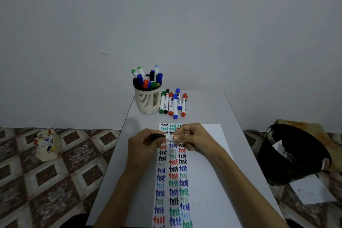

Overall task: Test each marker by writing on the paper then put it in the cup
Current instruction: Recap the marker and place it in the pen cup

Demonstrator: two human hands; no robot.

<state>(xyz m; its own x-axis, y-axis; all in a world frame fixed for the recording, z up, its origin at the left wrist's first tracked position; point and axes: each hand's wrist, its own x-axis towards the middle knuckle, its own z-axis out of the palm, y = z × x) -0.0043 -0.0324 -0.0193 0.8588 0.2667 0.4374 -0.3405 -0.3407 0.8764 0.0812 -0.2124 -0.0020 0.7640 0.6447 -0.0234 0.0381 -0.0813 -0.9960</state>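
Note:
Both hands hold one black marker level above the upper part of the paper. My left hand grips its black cap end. My right hand pinches the white barrel. Whether the cap is on or partly off, I cannot tell. The paper carries three columns of the word "test" in black, red, blue and green. A cream ribbed cup stands at the table's far left, packed with several markers. Several loose markers lie side by side just right of the cup.
The small grey table has its edges close on both sides. On the patterned floor, a cream box of markers sits to the left. A black bin and a loose white sheet lie to the right.

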